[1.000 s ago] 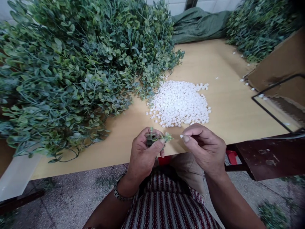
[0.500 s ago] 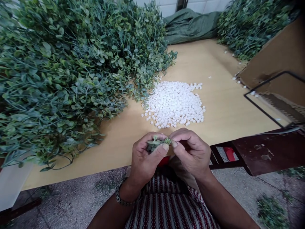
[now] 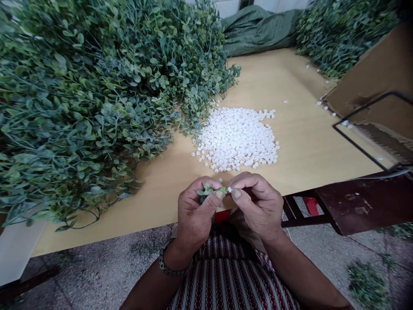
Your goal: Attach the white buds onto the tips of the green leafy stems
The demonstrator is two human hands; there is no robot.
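My left hand (image 3: 198,211) is closed around a small green leafy sprig (image 3: 206,190), pinching it between thumb and forefinger so that its light green tip points right. My right hand (image 3: 258,202) is also in a pinch, with a tiny white bead-like piece (image 3: 229,189) between thumb and fingertips, right at the sprig's tip. Whether the white piece touches the tip I cannot tell. Just beyond both hands, a pile of small white pieces (image 3: 238,140) lies on the wooden-topped table (image 3: 309,150).
A large heap of artificial greenery (image 3: 106,86) covers the table's left side. More greenery (image 3: 342,34) stands at the back right, beside a cardboard box (image 3: 383,69) and a black metal frame (image 3: 358,144). A green cloth sack (image 3: 261,30) lies along the back.
A white piece now shows at my right fingertips, against the sprig's tip. The sprig sits slightly further left in my left hand, and my hands are a little further apart.
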